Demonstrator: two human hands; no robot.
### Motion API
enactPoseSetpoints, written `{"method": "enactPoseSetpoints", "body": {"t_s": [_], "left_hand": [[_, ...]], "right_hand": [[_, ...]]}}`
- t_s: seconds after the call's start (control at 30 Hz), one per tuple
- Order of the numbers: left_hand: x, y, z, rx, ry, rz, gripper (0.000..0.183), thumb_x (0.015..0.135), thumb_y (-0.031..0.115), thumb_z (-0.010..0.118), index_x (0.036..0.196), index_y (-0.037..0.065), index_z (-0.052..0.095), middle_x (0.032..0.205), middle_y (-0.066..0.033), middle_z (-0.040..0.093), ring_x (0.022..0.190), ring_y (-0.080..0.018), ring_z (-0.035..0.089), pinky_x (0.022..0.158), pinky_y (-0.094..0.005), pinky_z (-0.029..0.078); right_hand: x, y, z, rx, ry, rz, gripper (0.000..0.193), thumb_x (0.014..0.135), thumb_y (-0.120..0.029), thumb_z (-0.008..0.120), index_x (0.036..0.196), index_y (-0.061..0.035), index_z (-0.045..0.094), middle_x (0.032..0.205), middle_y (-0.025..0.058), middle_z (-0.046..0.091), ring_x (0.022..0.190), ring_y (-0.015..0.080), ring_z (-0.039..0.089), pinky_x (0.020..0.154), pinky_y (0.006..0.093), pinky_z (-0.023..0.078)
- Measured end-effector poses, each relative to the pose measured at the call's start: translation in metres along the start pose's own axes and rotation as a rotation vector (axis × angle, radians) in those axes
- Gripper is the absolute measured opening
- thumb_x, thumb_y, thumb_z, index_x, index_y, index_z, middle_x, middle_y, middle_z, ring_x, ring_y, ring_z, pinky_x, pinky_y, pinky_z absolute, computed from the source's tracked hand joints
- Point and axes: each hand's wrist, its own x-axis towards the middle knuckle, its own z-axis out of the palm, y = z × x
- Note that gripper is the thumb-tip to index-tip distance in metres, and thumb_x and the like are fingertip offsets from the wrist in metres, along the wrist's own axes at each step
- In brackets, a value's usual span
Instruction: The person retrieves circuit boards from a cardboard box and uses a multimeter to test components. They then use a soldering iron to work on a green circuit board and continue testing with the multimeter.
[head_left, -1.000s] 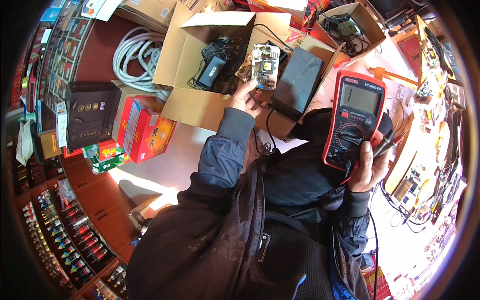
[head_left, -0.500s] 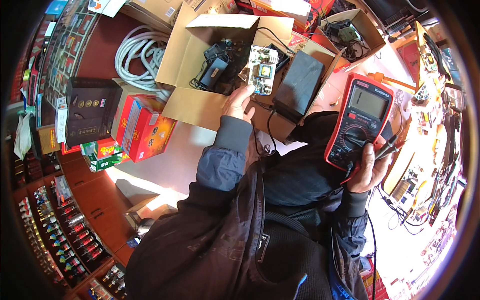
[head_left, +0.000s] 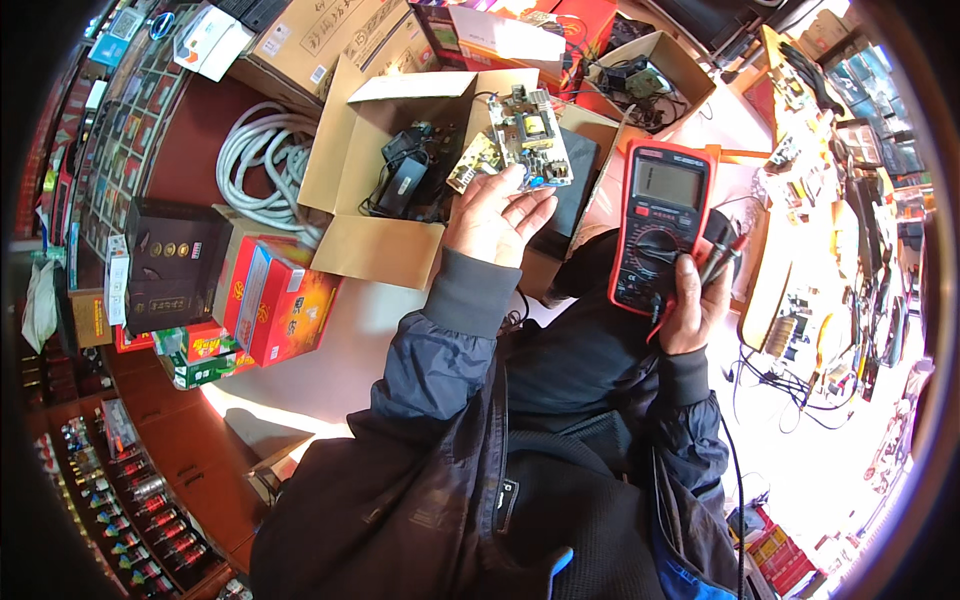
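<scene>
Red plastic edges the multimeter (head_left: 660,228), right of centre in the frame, grasped in the right hand (head_left: 695,305) together with the probes (head_left: 720,260). Left hand (head_left: 492,222) pinches the circuit board (head_left: 535,140), upper centre, by its lower edge, other fingers loosely extended. Possible fault: board drops toward the cardboard box (head_left: 385,250) if that narrow pinch slips; hanging black lead (head_left: 738,480) might snag. Board rigid, flat, component-studded; box matte brown; left cuff (head_left: 468,290) ribbed knit.
</scene>
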Motion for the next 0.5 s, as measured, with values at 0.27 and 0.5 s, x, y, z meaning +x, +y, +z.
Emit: {"method": "enactPoseSetpoints", "body": {"t_s": [0.27,0.5], "left_hand": [[-0.014,-0.001,0.011,0.067,-0.059,0.053,0.022,0.095,0.018,0.071,0.111,0.006,0.062,0.109,-0.0115,0.069,0.103,-0.0248,0.068,0.098,-0.0427,0.055],[-0.024,-0.006,0.009,0.205,-0.110,0.279,0.016,0.095,0.010,0.071,0.107,0.006,0.061,0.109,-0.0091,0.070,0.101,-0.0217,0.069,0.097,-0.0404,0.056]], "right_hand": [[0.001,-0.004,0.004,-0.086,-0.004,-0.028,0.021,0.102,-0.006,0.061,0.122,0.0010,0.060,0.101,0.0022,0.066,0.087,0.0082,0.058,0.081,0.0221,0.046],[0.003,-0.001,0.008,-0.121,-0.003,-0.063,0.019,0.102,-0.009,0.062,0.118,0.0012,0.060,0.096,0.0008,0.064,0.083,0.0071,0.054,0.078,0.0219,0.044]]}}
